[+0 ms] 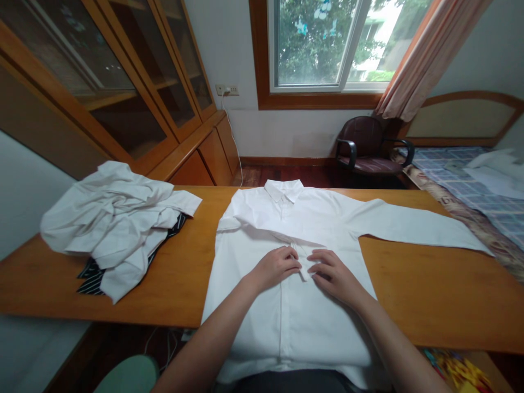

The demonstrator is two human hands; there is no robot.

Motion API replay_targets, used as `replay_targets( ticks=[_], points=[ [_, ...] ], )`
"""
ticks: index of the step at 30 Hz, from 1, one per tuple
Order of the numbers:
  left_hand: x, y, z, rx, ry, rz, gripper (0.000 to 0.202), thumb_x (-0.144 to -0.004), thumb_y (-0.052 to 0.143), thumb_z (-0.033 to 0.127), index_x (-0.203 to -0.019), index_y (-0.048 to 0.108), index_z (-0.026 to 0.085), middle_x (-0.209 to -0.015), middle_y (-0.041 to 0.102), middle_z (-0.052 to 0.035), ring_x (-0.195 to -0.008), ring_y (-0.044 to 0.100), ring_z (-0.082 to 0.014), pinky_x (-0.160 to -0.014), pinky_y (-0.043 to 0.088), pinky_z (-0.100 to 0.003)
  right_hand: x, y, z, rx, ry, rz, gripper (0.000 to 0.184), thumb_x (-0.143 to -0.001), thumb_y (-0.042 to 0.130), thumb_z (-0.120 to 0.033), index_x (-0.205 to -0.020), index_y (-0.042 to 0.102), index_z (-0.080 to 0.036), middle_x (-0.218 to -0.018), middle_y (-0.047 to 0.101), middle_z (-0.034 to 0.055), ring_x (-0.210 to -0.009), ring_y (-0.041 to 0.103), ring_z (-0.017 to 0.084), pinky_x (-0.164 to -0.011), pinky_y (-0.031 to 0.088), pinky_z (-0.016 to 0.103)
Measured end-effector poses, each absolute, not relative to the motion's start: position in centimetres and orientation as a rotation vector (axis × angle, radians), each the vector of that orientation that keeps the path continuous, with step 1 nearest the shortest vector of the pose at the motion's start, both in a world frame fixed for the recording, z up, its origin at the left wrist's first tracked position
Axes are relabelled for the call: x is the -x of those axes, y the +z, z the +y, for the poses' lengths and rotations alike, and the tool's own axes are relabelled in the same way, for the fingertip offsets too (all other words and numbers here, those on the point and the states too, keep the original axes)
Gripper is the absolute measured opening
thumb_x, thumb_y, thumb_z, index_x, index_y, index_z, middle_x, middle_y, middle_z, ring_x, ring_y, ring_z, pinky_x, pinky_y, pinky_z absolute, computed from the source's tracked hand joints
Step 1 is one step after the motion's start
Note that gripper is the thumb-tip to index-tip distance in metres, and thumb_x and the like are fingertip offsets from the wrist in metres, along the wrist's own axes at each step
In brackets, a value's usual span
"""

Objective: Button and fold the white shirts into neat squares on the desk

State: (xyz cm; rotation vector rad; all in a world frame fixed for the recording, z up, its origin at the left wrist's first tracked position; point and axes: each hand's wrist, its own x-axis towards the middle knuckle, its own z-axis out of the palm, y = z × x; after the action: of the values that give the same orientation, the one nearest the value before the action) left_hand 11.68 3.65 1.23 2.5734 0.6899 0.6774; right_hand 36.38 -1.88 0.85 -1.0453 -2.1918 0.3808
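Observation:
A white long-sleeved shirt [257, 305] lies front up on the wooden table [442, 289], its collar at the far edge. One sleeve is folded across the chest, its cuff [304, 271] near the middle of the front. My left hand [278, 266] has its fingers bent together on the cuff's left side. On the cuff's right side is my right hand [333, 274], fingers spread and slightly curved, the tips at the fabric's edge. The other sleeve [426, 226] stretches out to the right.
A crumpled heap of white clothing [118, 213] sits at the table's left, with black striped fabric [92, 278] under it. Beyond the table stand a glass-door cabinet [164, 65], an armchair [368, 144] and a bed [483, 185]. A pale green stool [129, 374] is at lower left.

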Motion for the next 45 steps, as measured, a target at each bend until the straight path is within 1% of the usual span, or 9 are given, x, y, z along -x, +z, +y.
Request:
replay_targets(
  ticks=[4, 12, 17, 22, 28, 31, 36, 40, 45],
  points=[
    [-13.0, 1.4, 4.0, -2.567, 0.633, 0.718, 0.018, -0.097, 0.060, 0.033, -0.099, 0.072, 0.021, -0.099, 0.064, -0.0050, -0.091, 0.060, -0.0175, -0.083, 0.050, -0.030, -36.5, 0.7, -1.9, 1.040, 0.392, -2.185, 0.023, -0.087, 0.061, -0.009, -0.100, 0.070, -0.026, -0.119, 0.065, 0.0093, -0.118, 0.056, 0.027, -0.099, 0.052, 0.049],
    [-14.4, 1.1, 4.4, -2.454, 0.620, 0.772, 0.007, -0.094, 0.063, 0.023, -0.095, 0.068, 0.019, -0.095, 0.061, -0.0037, -0.097, 0.058, -0.0186, -0.086, 0.050, -0.030, -36.6, 0.7, -2.1, 1.109, 0.492, -2.147, 0.021, -0.085, 0.061, -0.009, -0.099, 0.068, -0.024, -0.115, 0.062, 0.0106, -0.120, 0.056, 0.027, -0.097, 0.054, 0.046],
    [-13.8, 0.9, 3.9, -2.364, 0.725, 0.751, 0.006, -0.092, 0.064, 0.019, -0.098, 0.064, 0.019, -0.102, 0.058, -0.0046, -0.095, 0.058, -0.0176, -0.085, 0.052, -0.031, -36.6, 0.8, -2.0, 1.109, 0.486, -2.162, 0.017, -0.086, 0.062, -0.012, -0.097, 0.068, -0.024, -0.112, 0.064, 0.0099, -0.121, 0.056, 0.028, -0.096, 0.054, 0.046],
    [-13.2, 0.9, 3.5, -2.306, 0.753, 0.769, 0.010, -0.091, 0.065, 0.020, -0.098, 0.057, 0.019, -0.104, 0.053, -0.0037, -0.083, 0.056, -0.0141, -0.076, 0.052, -0.028, -36.4, 0.9, -1.8, 1.135, 0.348, -2.174, 0.008, -0.090, 0.064, -0.019, -0.093, 0.069, -0.025, -0.099, 0.069, 0.0062, -0.113, 0.059, 0.028, -0.094, 0.051, 0.048],
    [-12.9, 1.0, 3.3, -2.324, 0.772, 0.756, 0.012, -0.093, 0.064, 0.025, -0.094, 0.054, 0.019, -0.096, 0.052, -0.0027, -0.082, 0.054, -0.0148, -0.074, 0.050, -0.028, -36.5, 1.0, -2.2, 1.356, 0.156, -2.071, 0.008, -0.095, 0.063, -0.028, -0.090, 0.070, -0.026, -0.091, 0.071, 0.0048, -0.092, 0.057, 0.025, -0.084, 0.044, 0.044],
    [-12.9, 0.6, 3.3, -2.323, 0.816, 0.744, 0.014, -0.094, 0.063, 0.026, -0.101, 0.053, 0.020, -0.096, 0.052, -0.0025, -0.081, 0.054, -0.0146, -0.074, 0.051, -0.029, -36.5, 1.1, -2.4, 1.362, 0.125, -2.010, 0.008, -0.095, 0.062, -0.027, -0.092, 0.070, -0.025, -0.089, 0.071, 0.0043, -0.087, 0.057, 0.024, -0.081, 0.043, 0.043],
    [-13.0, 0.0, 3.3, -2.284, 0.887, 0.754, 0.028, -0.093, 0.063, 0.022, -0.118, 0.049, 0.021, -0.106, 0.052, -0.0041, -0.079, 0.056, -0.0125, -0.074, 0.055, -0.029, -36.1, 1.6, -2.5, 1.255, 0.196, -1.958, 0.011, -0.095, 0.060, -0.022, -0.100, 0.070, -0.026, -0.094, 0.071, 0.0056, -0.086, 0.059, 0.024, -0.080, 0.048, 0.043],
    [-13.2, -0.1, 3.4, -2.264, 0.846, 0.788, 0.034, -0.090, 0.066, 0.017, -0.121, 0.052, 0.023, -0.113, 0.052, -0.0053, -0.082, 0.059, -0.0124, -0.078, 0.057, -0.030, -35.7, 1.8, -2.8, 1.226, 0.184, -1.908, 0.016, -0.093, 0.062, -0.020, -0.103, 0.071, -0.028, -0.098, 0.070, 0.0067, -0.092, 0.060, 0.026, -0.083, 0.050, 0.045],
    [-13.5, -0.1, 3.5, -2.291, 0.822, 0.812, 0.025, -0.088, 0.066, 0.013, -0.111, 0.062, 0.022, -0.112, 0.054, -0.0051, -0.092, 0.062, -0.0152, -0.084, 0.057, -0.030, -35.7, 1.5, -2.9, 1.162, 0.198, -1.945, 0.019, -0.092, 0.062, -0.017, -0.103, 0.071, -0.030, -0.099, 0.069, 0.0066, -0.096, 0.060, 0.026, -0.084, 0.052, 0.044]
  ],
)
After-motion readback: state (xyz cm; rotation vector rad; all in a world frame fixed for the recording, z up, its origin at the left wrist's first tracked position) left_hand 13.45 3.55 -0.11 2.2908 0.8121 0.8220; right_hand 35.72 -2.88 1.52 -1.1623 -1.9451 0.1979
